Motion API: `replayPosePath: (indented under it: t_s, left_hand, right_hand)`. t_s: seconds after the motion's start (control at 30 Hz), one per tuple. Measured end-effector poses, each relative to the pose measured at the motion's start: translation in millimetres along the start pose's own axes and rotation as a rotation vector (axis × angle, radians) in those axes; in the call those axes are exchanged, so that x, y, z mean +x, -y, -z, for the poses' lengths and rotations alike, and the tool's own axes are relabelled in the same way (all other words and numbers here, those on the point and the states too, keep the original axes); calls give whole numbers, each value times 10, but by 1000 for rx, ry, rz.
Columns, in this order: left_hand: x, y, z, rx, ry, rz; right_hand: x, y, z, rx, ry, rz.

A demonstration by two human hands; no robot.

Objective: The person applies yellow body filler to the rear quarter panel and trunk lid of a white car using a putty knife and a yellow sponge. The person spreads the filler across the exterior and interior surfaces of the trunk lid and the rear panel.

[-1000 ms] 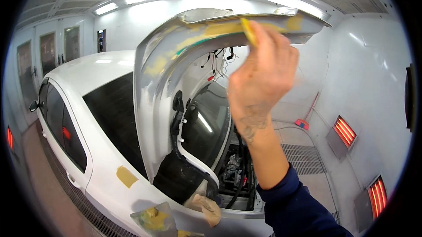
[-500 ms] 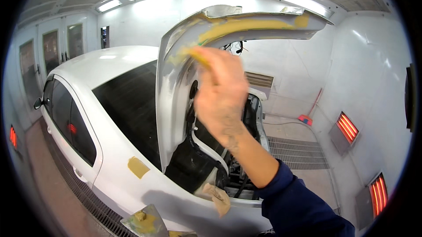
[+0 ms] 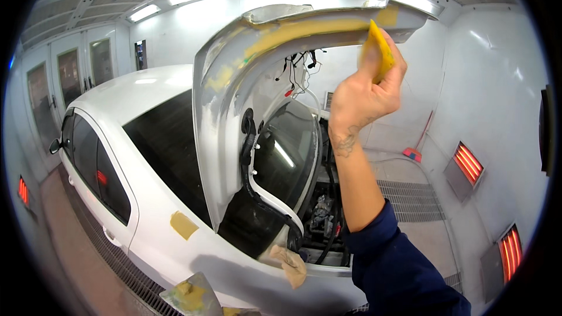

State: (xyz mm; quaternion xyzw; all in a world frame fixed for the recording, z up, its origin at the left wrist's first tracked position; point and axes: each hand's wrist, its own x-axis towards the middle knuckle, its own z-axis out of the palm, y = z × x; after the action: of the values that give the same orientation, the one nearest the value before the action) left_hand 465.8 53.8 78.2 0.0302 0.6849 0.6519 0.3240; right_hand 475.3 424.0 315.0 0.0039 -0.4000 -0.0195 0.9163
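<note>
In my right hand (image 3: 370, 90) is a yellow putty spreader (image 3: 381, 58), pinched between thumb and fingers with its tip pointing up. The hand is raised in front of the right part of the car's lifted trunk lid (image 3: 205, 134). A band of yellow filler (image 3: 287, 33) runs along the grey edge of that lid, thinning out to patchy smears at the left bend. At the bottom, a mixing plate (image 3: 192, 297) carries a lump of yellowish putty; whatever supports it is hidden below the picture. My left hand is not visible.
The white car (image 3: 158, 210) has a tan filler patch (image 3: 184, 225) on its rear side. Beige paper (image 3: 290, 264) hangs over the trunk opening's edge. Loose wires (image 3: 297, 70) dangle under the lid. Glowing heater panels (image 3: 468, 161) line the right wall; a red broom (image 3: 413, 153) leans nearby.
My right hand has swung right with the spreader, from the lid's left bend toward its right end. The view has shifted slightly, and the wires and rear glass behind the hand now show.
</note>
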Motion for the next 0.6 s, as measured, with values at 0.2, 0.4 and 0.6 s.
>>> replayPosePath:
  t_s: [0.2,0.4,0.6]
  left_hand:
    - [27,57,-29,-48,32,7]
    - [39,54,-72,-49,23,31]
    - [45,127,28,-45,-51,59]
  right_hand:
    - [-405,208,-196,-3,125,-2]
    - [-911,514,-230,90,420,6]
    - [-1006,619,26,238,521,-232]
